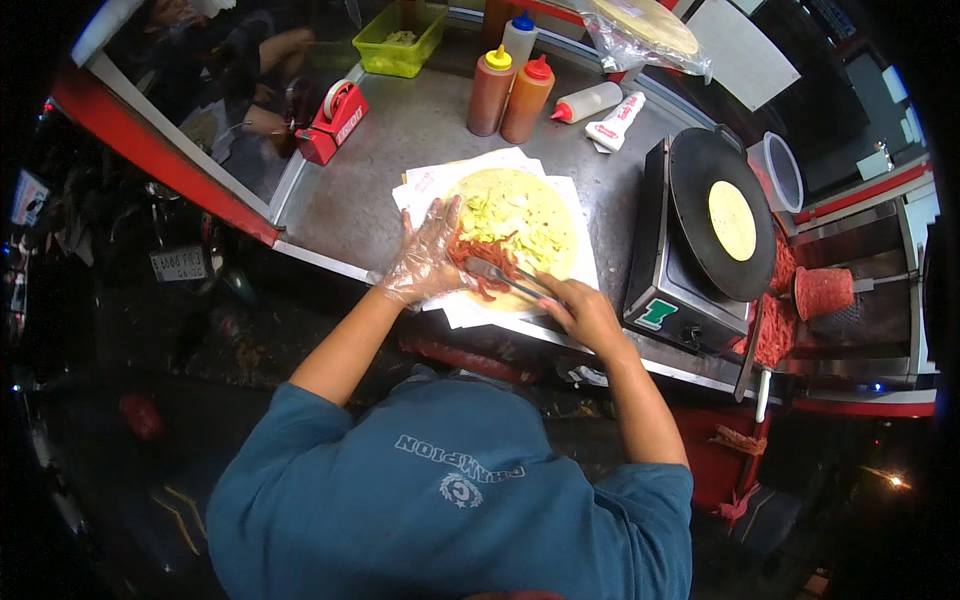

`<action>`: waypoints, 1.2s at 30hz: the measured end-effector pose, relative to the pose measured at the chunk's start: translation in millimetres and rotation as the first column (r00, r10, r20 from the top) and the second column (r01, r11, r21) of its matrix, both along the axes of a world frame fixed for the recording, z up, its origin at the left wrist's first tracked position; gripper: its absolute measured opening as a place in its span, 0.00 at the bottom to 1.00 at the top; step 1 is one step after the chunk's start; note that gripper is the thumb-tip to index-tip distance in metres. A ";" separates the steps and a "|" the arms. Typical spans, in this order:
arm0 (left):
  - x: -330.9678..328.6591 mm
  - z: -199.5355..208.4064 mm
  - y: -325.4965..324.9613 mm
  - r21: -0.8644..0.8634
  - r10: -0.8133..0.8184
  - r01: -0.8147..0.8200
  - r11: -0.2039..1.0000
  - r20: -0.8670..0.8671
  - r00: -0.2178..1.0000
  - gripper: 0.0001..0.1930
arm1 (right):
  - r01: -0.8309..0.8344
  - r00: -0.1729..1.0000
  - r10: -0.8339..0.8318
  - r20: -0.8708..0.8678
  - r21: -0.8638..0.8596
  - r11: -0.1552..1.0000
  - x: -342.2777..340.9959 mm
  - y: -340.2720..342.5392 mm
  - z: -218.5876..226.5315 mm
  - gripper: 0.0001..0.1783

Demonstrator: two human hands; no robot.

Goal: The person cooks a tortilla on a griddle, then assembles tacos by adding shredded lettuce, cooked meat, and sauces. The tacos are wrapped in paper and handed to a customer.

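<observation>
A round flatbread (pixel 556 213) lies on a stack of white paper sheets (pixel 585 240) at the counter's front edge. Shredded lettuce (pixel 500 225) with some white bits covers its middle, and reddish-brown meat strips (pixel 465 246) lie along the near left side. In a clear plastic glove, my left hand (pixel 425 258) rests at the flatbread's left edge beside the meat, fingers stretched out. My bare right hand (pixel 582 312) comes from the near right and grips metal tongs (pixel 487 268). The tongs' tips are in the meat strips.
A griddle (pixel 700 255) with a smaller flatbread (pixel 732 220) stands to the right. Beyond it lie shredded meat (pixel 775 335) and a knife (pixel 750 350). Sauce bottles (pixel 527 98), a tape dispenser (pixel 335 122), a white tube (pixel 617 122) and a green basket (pixel 400 55) stand or lie farther back.
</observation>
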State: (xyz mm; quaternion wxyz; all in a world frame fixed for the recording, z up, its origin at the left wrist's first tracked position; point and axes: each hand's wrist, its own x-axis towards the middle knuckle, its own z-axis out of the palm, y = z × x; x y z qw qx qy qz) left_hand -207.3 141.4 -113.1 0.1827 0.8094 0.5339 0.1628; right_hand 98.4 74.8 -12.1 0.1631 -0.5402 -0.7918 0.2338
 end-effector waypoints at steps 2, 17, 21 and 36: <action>-11.8 4.4 4.4 -0.005 -0.087 0.087 0.996 -0.002 0.996 0.77 | 0.087 0.994 -0.088 -0.067 -0.016 0.996 16.2 -15.4 -17.8 0.19; -30.1 39.8 114.2 0.270 -0.545 0.524 0.808 0.003 0.838 0.13 | 0.093 0.980 -0.112 0.164 0.118 0.989 64.5 -16.4 47.9 0.16; -15.6 70.4 77.3 0.159 -0.497 0.483 0.861 0.068 0.865 0.15 | 0.075 0.966 -0.120 0.229 0.193 0.978 54.4 -21.4 43.4 0.23; -35.5 59.0 74.8 0.001 -0.327 0.359 0.933 0.417 0.848 0.08 | 0.134 0.984 -0.166 0.066 0.343 0.930 46.9 -49.3 -3.8 0.21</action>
